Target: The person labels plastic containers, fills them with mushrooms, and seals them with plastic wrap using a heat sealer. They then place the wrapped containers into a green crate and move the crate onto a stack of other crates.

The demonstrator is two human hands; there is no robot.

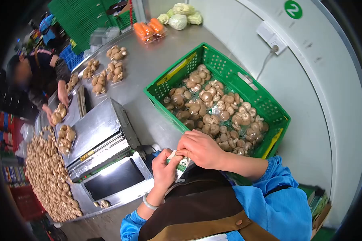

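Close to my apron, my left hand (163, 170) is closed around a small white-and-green printed label strip (182, 164). The fingers of my right hand (203, 149) pinch at its upper edge; exactly what lies between those fingertips is hidden. Just beyond my hands stands a green crate (265, 98) with perforated walls. Inside it lie several clear-wrapped packs of brown mushrooms (213, 96).
A metal wrapping machine (96, 128) with a dark plate stands left of my hands. Loose mushrooms (48, 176) are heaped beyond it, where a co-worker (36, 76) handles a mushroom pack. Mushroom packs (114, 70), carrots (149, 30) and cabbages (179, 18) sit on the steel table (149, 60).
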